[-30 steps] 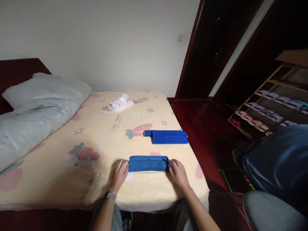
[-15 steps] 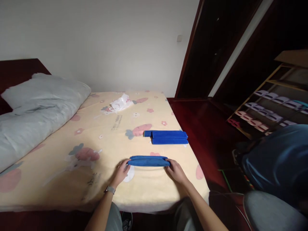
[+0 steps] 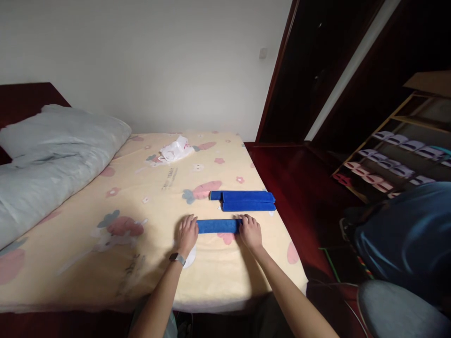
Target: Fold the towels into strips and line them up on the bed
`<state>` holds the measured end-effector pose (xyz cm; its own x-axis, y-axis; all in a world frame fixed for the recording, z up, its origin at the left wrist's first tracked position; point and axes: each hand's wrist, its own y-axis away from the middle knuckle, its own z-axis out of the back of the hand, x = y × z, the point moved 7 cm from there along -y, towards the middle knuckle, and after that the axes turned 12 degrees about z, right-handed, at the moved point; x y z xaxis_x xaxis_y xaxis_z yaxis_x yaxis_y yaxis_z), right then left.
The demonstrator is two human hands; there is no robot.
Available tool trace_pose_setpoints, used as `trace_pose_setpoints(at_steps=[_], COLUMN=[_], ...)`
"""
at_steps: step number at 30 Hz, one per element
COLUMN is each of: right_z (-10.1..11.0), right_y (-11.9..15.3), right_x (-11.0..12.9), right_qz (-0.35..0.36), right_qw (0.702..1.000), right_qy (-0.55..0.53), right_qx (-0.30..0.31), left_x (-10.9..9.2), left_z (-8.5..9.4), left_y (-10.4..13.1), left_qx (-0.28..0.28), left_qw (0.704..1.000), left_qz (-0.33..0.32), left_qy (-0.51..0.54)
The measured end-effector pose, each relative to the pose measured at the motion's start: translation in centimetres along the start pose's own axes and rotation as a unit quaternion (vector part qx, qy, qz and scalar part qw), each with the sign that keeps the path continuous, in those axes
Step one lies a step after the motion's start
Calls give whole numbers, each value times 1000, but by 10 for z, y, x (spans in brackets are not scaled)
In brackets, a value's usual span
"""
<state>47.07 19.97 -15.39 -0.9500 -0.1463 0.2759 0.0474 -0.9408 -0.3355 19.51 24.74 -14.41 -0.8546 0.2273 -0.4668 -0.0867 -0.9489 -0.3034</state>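
Two hands are at work low on the bed (image 3: 225, 284), one at each end of a folded blue cloth (image 3: 219, 226), and what a tidy narrow band it makes, running crosswise near the front edge! Over on one side, the left hand (image 3: 188, 234) comes in palm down, fingers curled close over its end of the cloth; across from it, the right hand (image 3: 251, 231) matches, fingers bent in on the opposite end, holding there. A watch (image 3: 177, 257) circles the left wrist. Just beyond, a second blue cloth (image 3: 248, 201), brighter and folded lengthwise, lies near the bed's right edge, a short tab jutting from its left end, touched by neither hand. Farther back we have a crumpled white plastic bag (image 3: 176, 149) resting on the printed sheet, and away to the left a grey quilt (image 3: 63, 150) lies bunched beside the dark headboard (image 3: 38, 97). Off to the right, beyond the bed, slippers (image 3: 398, 140) line up in rows on a slanting-looking rack (image 3: 421, 123).
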Motion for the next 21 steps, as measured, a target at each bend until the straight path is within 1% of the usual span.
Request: trace_pose_setpoints(at_steps=[1, 3, 4, 5, 6, 8, 11, 14, 17, 21], right_z=[-2, -12, -19, -26, -34, -44, -49, -45, -42, -44], right_y=[-1, 0, 2, 4, 7, 13, 24, 34, 42, 45], right_x=[16, 48, 60, 68, 73, 71, 51, 22, -2, -16], right_qz=[48, 141, 171, 187, 194, 199, 212, 197, 166, 153], right_qw=[999, 989, 984, 980, 978, 978, 976, 980, 985, 986], right_qy=[-11, -44, -56, -63, -64, -52, -15, 23, 47, 52], right_qx=[-4, 10, 22, 32, 40, 44, 35, 24, 24, 49], left_x=[-17, -47, -57, -61, -62, -52, -27, -4, 10, 22], left_z=[-4, -18, -26, -33, -39, -49, -53, -47, -40, -35], left_y=[3, 14, 20, 24, 28, 35, 41, 45, 46, 47], left_qx=[20, 67, 84, 94, 98, 97, 88, 81, 78, 62], left_qw=[998, 985, 979, 974, 973, 972, 971, 970, 971, 977], left_qz=[-54, -156, -186, -202, -207, -203, -196, -185, -168, -143], left_qy=[-7, -23, -30, -37, -44, -63, -102, -137, -150, -145])
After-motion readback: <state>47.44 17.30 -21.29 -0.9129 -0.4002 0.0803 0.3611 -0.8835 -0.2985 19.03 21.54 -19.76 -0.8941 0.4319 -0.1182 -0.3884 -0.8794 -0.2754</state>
